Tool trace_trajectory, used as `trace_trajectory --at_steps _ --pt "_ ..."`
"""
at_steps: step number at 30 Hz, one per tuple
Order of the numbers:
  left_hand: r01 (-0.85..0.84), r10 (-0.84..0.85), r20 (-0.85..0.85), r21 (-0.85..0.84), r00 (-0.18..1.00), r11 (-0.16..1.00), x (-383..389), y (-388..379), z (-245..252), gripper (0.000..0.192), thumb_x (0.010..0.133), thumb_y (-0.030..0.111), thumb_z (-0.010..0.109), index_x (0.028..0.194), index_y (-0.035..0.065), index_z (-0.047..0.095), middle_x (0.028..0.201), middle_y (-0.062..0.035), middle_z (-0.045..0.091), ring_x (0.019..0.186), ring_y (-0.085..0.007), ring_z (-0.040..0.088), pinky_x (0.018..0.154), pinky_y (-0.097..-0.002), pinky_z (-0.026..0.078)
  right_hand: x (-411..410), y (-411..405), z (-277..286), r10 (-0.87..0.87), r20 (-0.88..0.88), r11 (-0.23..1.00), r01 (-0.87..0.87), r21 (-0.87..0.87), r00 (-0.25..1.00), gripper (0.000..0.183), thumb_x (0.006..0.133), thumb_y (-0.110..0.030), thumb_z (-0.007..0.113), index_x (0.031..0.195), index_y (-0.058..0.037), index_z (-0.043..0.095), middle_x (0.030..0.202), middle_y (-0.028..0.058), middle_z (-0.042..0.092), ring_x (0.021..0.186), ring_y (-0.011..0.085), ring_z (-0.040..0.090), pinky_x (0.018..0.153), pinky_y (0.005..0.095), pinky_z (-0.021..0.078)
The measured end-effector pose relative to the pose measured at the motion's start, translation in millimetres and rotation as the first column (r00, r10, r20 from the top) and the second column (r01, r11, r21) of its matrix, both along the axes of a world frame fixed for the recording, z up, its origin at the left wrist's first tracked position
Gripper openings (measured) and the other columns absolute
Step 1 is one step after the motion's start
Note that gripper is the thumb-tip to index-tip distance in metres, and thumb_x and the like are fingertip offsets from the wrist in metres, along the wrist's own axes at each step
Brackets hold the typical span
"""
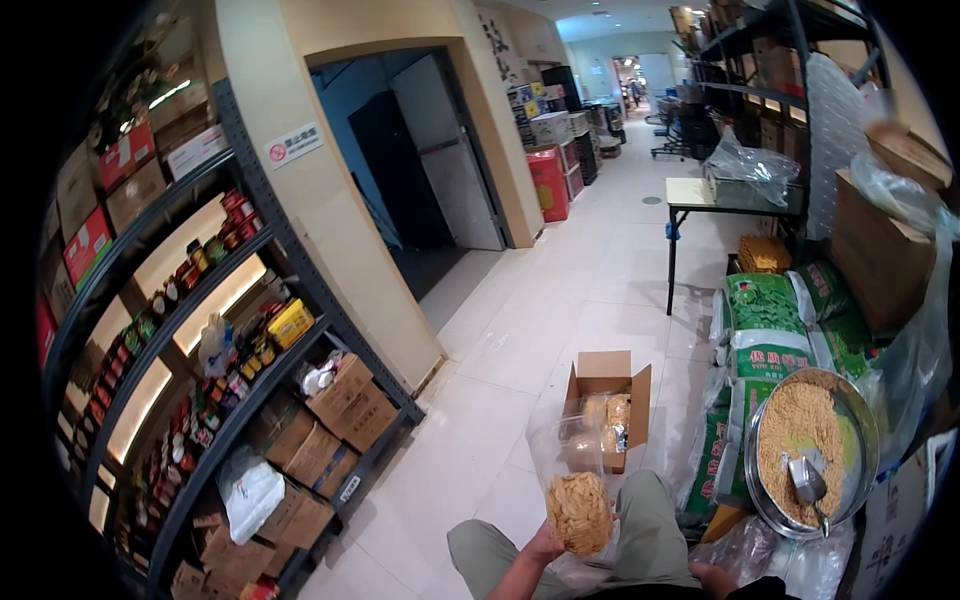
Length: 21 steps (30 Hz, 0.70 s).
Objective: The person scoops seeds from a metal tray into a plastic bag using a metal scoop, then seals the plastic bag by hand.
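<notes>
Between my knees, my left hand (pixel 541 546) grips the lower part of a clear plastic bag (pixel 579 514). Pale yellow-tan pieces of food fill its bottom, and its upper part stands loose and unfilled. Fingertips show at the bag's right side. Beside my right thigh, only a bit of my right hand or wrist (pixel 709 579) appears at the bottom edge; its fingers are hidden. Just beyond the bag, an open cardboard box (pixel 637 405) on the floor contains similar filled bags (pixel 618 412). To my right, a round metal basin (pixel 756 480) holds loose tan pieces (pixel 795 420) and a metal scoop (pixel 807 480).
Green-and-white printed sacks (pixel 765 307) are stacked at right, with clear plastic bags (pixel 795 559) below the basin. A folding table (pixel 686 193) stands beyond. Metal shelving (pixel 285 165) with jars and cartons lines the left, near an open doorway (pixel 397 165).
</notes>
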<state>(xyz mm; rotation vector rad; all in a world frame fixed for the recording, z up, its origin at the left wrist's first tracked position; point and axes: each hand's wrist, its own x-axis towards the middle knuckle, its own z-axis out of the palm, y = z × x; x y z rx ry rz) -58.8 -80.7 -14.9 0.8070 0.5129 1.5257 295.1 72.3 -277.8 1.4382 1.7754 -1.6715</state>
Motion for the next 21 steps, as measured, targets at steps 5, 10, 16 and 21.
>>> trace_trajectory --at_steps 5,10,16,21 --pt "0.028 -0.028 0.003 0.004 1.000 1.000 1 10 2 0.125 0.067 0.043 0.093 0.160 0.0066 0.018 0.156 -0.0244 0.039 0.141 -0.0432 0.043 0.114 -0.0531 0.042 -6 14 -2 0.013 -0.005 1.000 -0.013 0.010 1.000 0.039 0.098 -0.030 0.060 0.123 -0.0003 0.065 0.114 0.0192 0.070 0.102 0.0289 0.068 0.092 0.0384 0.0531" --pt "0.042 -0.042 0.042 0.016 0.998 0.999 3 25 -43 0.123 0.070 0.039 0.093 0.160 0.0054 0.017 0.157 -0.0220 0.039 0.142 -0.0394 0.044 0.117 -0.0488 0.038 -20 41 7 0.016 0.018 1.000 -0.016 0.025 1.000 0.039 0.099 -0.030 0.060 0.124 -0.0003 0.065 0.115 0.0188 0.070 0.102 0.0287 0.068 0.092 0.0385 0.0530" --pt "-0.021 0.021 0.066 -0.001 0.998 1.000 -6 9 -48 0.122 0.070 0.035 0.093 0.160 0.0035 0.017 0.157 -0.0216 0.039 0.142 -0.0390 0.044 0.119 -0.0484 0.035 -27 43 6 0.005 0.034 1.000 -0.006 0.027 0.999 0.039 0.099 -0.029 0.059 0.125 -0.0002 0.065 0.116 0.0183 0.070 0.103 0.0284 0.068 0.093 0.0386 0.0529" --pt "-0.017 0.021 0.073 -0.064 0.997 0.998 -37 3 -41 0.123 0.068 0.036 0.094 0.160 0.0055 0.019 0.155 -0.0228 0.041 0.140 -0.0410 0.045 0.116 -0.0527 0.039 -10 22 -19 -0.027 0.067 1.000 0.028 -0.012 0.997 0.039 0.100 -0.029 0.059 0.125 -0.0001 0.064 0.117 0.0180 0.070 0.104 0.0282 0.068 0.093 0.0387 0.0529"
